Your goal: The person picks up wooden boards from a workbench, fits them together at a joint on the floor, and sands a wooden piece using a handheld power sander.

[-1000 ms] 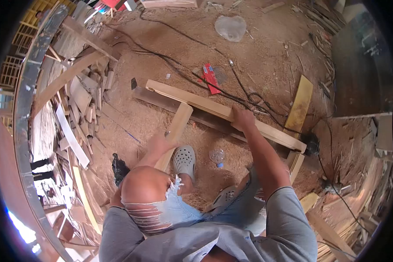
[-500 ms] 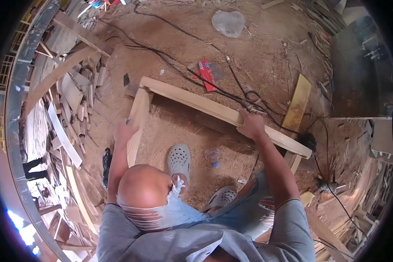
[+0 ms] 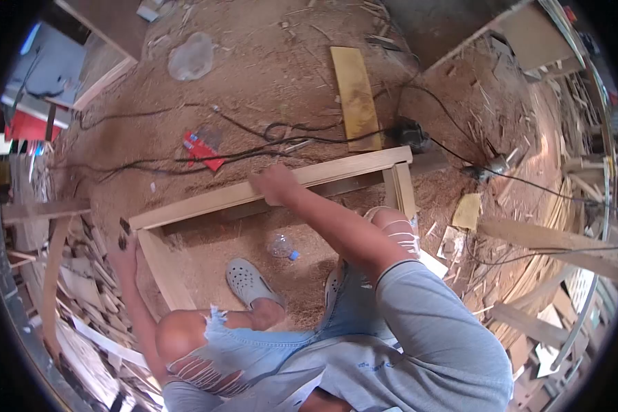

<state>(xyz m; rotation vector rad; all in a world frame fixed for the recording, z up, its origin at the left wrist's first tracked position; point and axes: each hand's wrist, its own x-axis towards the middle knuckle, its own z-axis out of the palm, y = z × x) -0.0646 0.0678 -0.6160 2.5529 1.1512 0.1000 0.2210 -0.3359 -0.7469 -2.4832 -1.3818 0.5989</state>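
Observation:
A long pale wooden rail (image 3: 343, 167) lies across the view in front of my knees. My right hand (image 3: 275, 185) is wrapped over its middle. At the rail's left end, a shorter side board (image 3: 165, 269) meets it at a corner and runs back toward my knee. My left hand (image 3: 122, 255) is at the outer side of that corner, its fingers partly hidden and blurred. Another side piece (image 3: 399, 189) joins the rail near its right end. Beneath the rail, a darker board shows in shadow.
A clear plastic bottle (image 3: 281, 247) lies inside the frame near my shoe (image 3: 247, 280). Beyond the rail are black cables (image 3: 247, 152), a red packet (image 3: 202, 151), a yellow board (image 3: 357, 96) and a plastic bag (image 3: 191, 56). Wood scraps (image 3: 82, 285) are heaped at the left.
The view has turned to the right. My left hand has moved from the side board's middle up to the corner. The side board was swung out to the rail's left end earlier.

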